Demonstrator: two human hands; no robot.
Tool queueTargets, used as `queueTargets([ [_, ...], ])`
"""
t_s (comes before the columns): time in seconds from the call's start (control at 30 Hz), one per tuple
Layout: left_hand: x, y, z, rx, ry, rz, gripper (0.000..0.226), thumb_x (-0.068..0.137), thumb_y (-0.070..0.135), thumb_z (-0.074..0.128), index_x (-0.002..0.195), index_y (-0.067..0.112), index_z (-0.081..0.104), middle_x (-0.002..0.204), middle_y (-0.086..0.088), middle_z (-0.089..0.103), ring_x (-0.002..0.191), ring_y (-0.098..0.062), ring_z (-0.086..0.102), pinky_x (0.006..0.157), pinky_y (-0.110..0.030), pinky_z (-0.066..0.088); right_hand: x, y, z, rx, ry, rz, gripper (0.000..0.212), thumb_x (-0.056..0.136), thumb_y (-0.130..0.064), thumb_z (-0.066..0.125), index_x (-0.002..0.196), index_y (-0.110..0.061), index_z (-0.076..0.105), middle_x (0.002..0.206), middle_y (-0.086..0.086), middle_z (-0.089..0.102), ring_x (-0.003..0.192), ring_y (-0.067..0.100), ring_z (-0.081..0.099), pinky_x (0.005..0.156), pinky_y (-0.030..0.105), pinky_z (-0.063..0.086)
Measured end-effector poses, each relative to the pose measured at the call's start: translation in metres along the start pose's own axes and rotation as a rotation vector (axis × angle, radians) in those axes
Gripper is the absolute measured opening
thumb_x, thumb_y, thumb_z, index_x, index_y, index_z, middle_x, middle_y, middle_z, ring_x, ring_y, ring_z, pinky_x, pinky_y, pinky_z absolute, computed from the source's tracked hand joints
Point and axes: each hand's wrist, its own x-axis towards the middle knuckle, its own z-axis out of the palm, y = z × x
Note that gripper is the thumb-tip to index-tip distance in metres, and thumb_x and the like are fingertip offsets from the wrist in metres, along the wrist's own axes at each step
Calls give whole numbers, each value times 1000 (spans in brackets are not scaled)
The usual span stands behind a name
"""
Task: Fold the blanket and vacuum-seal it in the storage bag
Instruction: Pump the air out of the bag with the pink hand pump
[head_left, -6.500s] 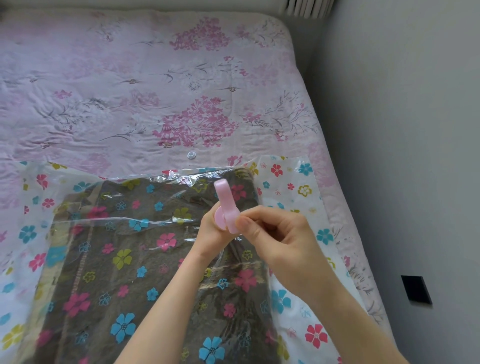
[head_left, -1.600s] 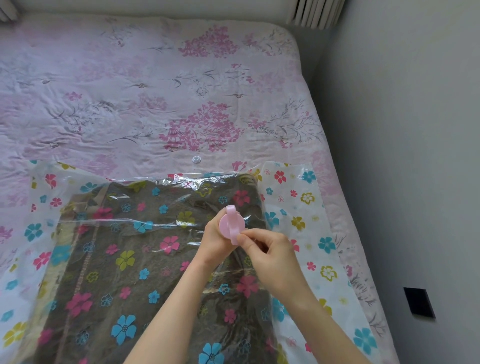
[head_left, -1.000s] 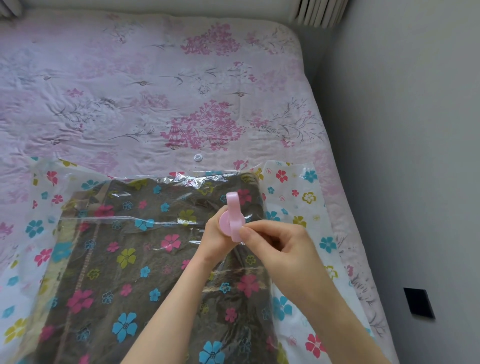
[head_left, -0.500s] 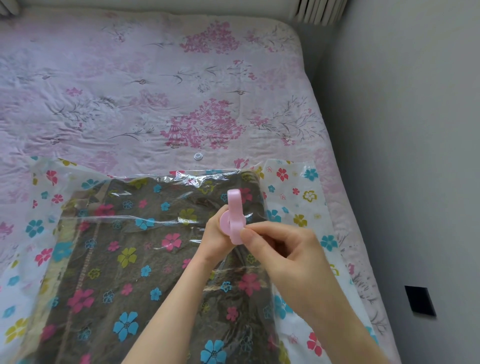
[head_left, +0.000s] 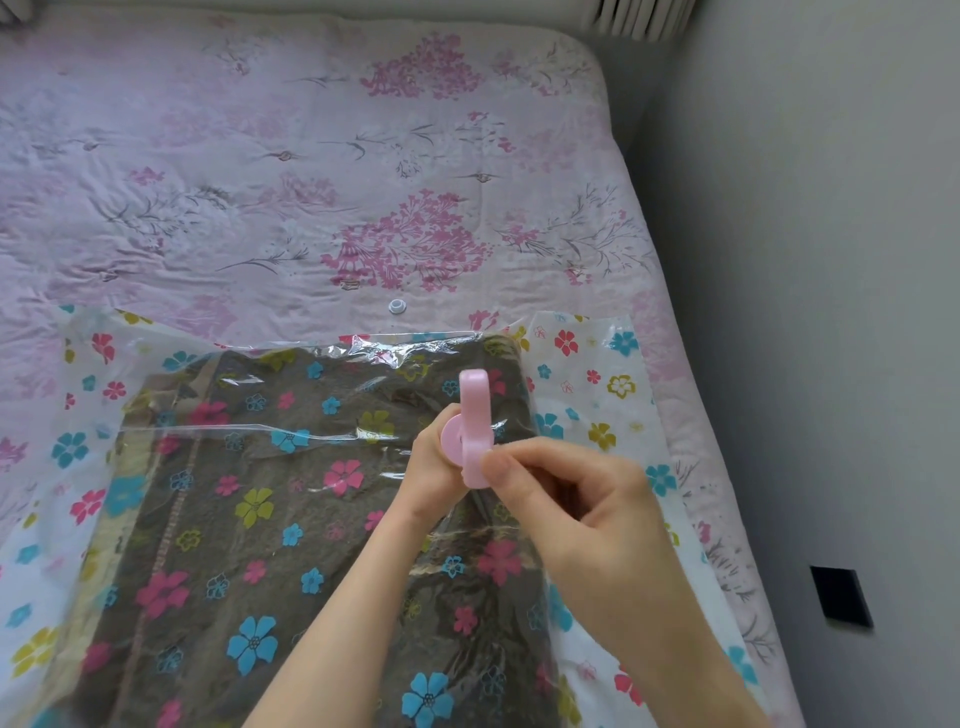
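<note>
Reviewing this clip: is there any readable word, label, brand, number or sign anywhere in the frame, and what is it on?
None can be read.
Storage bag: only printed flowers, no words.
Pink valve cap, held by the left hand and right hand: no marking visible.
Small clear cap on the bedspread: too small to tell.
Black plate on the wall: blank.
</note>
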Motion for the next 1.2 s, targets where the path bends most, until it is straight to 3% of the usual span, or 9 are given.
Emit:
queueTargets([
  [0.07, 1, -3, 1, 0, 24, 49, 32, 79, 0, 55, 84, 32, 56, 74, 7, 56, 72, -16, 55, 73, -38, 52, -5, -9, -3, 58, -23, -55, 15, 85, -33, 66, 79, -23, 75, 56, 13, 48, 51, 19, 35, 49, 28, 27],
  [0.17, -2, 4, 4, -29, 33, 59, 16, 74, 23, 64, 80, 13, 53, 71, 2, 53, 65, -13, 50, 63, -25, 47, 6, 17, -1, -69, 34, 7, 15, 89, -26, 65, 81, -17, 74, 50, -2, 44, 49, 6, 33, 49, 18, 27],
  [0.3, -5, 8, 3, -30, 48, 163, 70, 62, 58, 54, 89, -6, 54, 74, -4, 57, 68, -13, 51, 63, -28, 45, 23, 57, 16, -228, 108, 175, 17, 90, -24, 63, 85, -14, 75, 50, -14, 51, 51, 4, 44, 54, 14, 34],
  [0.47, 1, 2, -1, -94, 11, 98, 46, 60, 44, 61, 86, 8, 53, 62, 14, 51, 62, -16, 45, 66, -40, 40, 0, 6, 6, -5, 44, -2, 14, 89, -23, 65, 82, -18, 76, 49, -6, 48, 47, 5, 39, 48, 14, 29],
  [0.57, -1, 1, 1, -104, 5, 100, 43, 61, 45, 64, 86, 11, 53, 70, 4, 52, 70, -21, 47, 71, -43, 41, -5, -2, 0, 51, 3, -73, 14, 86, -30, 64, 83, -22, 75, 54, 7, 52, 49, 18, 40, 46, 28, 29],
  [0.7, -2, 3, 1, -8, 49, 142, 47, 58, 46, 61, 84, 8, 56, 71, 5, 58, 66, -9, 53, 62, -25, 46, 13, 44, 9, -194, 81, 75, 14, 90, -22, 63, 87, -15, 75, 53, -14, 53, 51, 4, 47, 52, 11, 34],
  [0.83, -2, 5, 1, 8, 49, 161, 56, 57, 48, 58, 87, 1, 56, 72, 7, 58, 67, -9, 52, 63, -28, 45, 14, 52, 12, -234, 92, 117, 14, 90, -22, 64, 90, -18, 77, 63, -12, 65, 60, 3, 57, 57, 11, 42],
  [1.03, 0, -1, 2, -97, -10, 80, 40, 59, 47, 65, 85, 17, 56, 71, 5, 51, 72, -23, 47, 73, -45, 41, -12, -3, -4, 44, 15, -107, 13, 86, -24, 63, 84, -19, 75, 51, 1, 44, 48, 6, 33, 45, 20, 26],
  [1.2, -3, 2, 1, -22, 41, 144, 52, 58, 47, 60, 84, 2, 55, 67, 7, 57, 63, -11, 51, 61, -31, 45, 10, 44, 12, -260, 98, 57, 13, 91, -20, 63, 89, -14, 74, 53, -16, 53, 53, 3, 49, 53, 9, 34],
])
